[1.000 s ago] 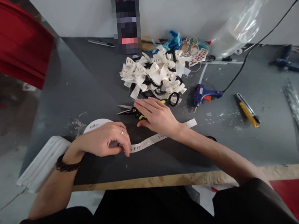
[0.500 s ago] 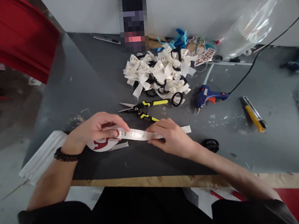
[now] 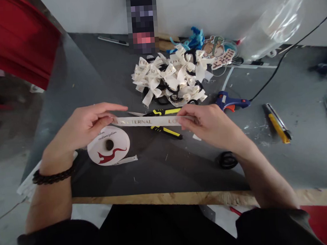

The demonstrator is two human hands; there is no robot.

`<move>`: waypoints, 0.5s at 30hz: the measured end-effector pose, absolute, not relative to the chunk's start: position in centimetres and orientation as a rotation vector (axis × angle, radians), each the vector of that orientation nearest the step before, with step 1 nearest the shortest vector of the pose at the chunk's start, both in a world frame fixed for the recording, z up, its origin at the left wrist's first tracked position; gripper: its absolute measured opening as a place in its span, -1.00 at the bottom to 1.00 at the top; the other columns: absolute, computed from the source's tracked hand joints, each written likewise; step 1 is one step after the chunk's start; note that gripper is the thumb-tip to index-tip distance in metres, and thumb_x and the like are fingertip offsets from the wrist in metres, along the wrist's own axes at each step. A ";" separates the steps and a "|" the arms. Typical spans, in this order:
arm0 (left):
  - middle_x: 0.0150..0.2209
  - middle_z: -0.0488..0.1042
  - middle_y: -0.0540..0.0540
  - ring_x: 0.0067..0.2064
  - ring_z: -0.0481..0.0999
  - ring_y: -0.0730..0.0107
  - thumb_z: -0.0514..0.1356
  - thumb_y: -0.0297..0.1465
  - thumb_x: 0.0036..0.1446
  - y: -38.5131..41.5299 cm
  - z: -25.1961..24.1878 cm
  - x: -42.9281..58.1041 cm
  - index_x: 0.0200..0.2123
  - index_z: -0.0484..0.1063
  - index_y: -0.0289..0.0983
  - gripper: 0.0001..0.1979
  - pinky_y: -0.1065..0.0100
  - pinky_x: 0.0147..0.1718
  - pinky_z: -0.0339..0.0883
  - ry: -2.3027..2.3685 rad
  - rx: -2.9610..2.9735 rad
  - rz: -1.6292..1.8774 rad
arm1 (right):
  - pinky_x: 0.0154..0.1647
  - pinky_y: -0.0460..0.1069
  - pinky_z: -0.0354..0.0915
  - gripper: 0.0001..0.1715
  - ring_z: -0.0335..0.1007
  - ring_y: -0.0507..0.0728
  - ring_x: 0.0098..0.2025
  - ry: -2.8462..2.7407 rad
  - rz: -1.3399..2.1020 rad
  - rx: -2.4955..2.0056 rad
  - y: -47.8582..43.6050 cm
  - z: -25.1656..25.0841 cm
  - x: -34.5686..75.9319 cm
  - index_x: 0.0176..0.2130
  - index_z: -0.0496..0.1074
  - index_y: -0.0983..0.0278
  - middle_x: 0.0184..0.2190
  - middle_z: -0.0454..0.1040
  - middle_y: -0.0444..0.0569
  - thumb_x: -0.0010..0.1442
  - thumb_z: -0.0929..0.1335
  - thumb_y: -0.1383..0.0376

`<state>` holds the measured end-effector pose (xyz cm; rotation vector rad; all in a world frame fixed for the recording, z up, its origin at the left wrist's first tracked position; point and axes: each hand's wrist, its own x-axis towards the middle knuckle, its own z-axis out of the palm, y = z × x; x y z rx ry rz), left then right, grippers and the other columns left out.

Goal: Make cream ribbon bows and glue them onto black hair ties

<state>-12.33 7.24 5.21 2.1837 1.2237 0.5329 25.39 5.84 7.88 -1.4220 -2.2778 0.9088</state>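
Note:
A white ribbon [image 3: 143,121] with gold capital letters is stretched level between my two hands. My left hand [image 3: 89,125] pinches its left end between thumb and fingers, the index finger pointing out to the right. The other end is pinched in my right hand [image 3: 205,125]. Just behind the ribbon lie yellow-and-black scissors [image 3: 166,131], partly covered by it. Below my left hand rests a white ribbon spool [image 3: 120,146] with a red animal print, and a loose ribbon tail [image 3: 128,160] sticks out from under it.
Behind is a pile of white ribbon bows [image 3: 174,77] on black hair ties. To the right are a blue glue gun [image 3: 230,101] with its cord, a yellow utility knife [image 3: 277,124] and black hair ties [image 3: 228,160]. A slim cutter [image 3: 113,40] lies at the back.
Both hands have lifted the ribbon up and away from me and moved farther apart. The spool, earlier mostly covered by my left hand, now shows.

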 end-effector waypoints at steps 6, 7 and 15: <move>0.27 0.57 0.06 0.22 0.62 0.16 0.21 -0.38 0.44 5.3 7.5 -8.2 0.14 0.57 -0.09 -0.72 0.04 0.27 0.51 1.492 2.356 0.956 | -0.34 -0.03 0.22 -0.81 0.49 0.06 -0.42 -2.291 0.857 -1.345 7.0 7.5 25.8 -0.20 0.63 0.22 -0.37 0.67 -0.13 0.40 0.38 0.30; 0.23 0.60 0.03 0.23 0.61 0.15 0.20 -0.39 0.45 4.6 7.8 -6.7 0.12 0.58 -0.10 -0.74 0.01 0.31 0.46 1.436 2.388 0.889 | -0.33 -0.03 0.22 -0.81 0.50 0.07 -0.41 -2.293 0.864 -1.318 6.8 7.5 25.8 -0.19 0.64 0.22 -0.35 0.68 -0.13 0.41 0.38 0.29; -0.10 0.67 -0.11 -0.08 0.68 0.32 0.05 -0.54 0.48 3.7 2.6 2.0 0.16 0.45 -0.20 -0.69 0.30 -0.02 0.55 1.199 2.463 1.052 | -0.35 -0.04 0.22 -0.82 0.43 0.05 -0.42 -2.221 0.886 -1.322 5.9 8.4 26.2 -0.16 0.68 0.25 -0.38 0.64 -0.12 0.39 0.41 0.29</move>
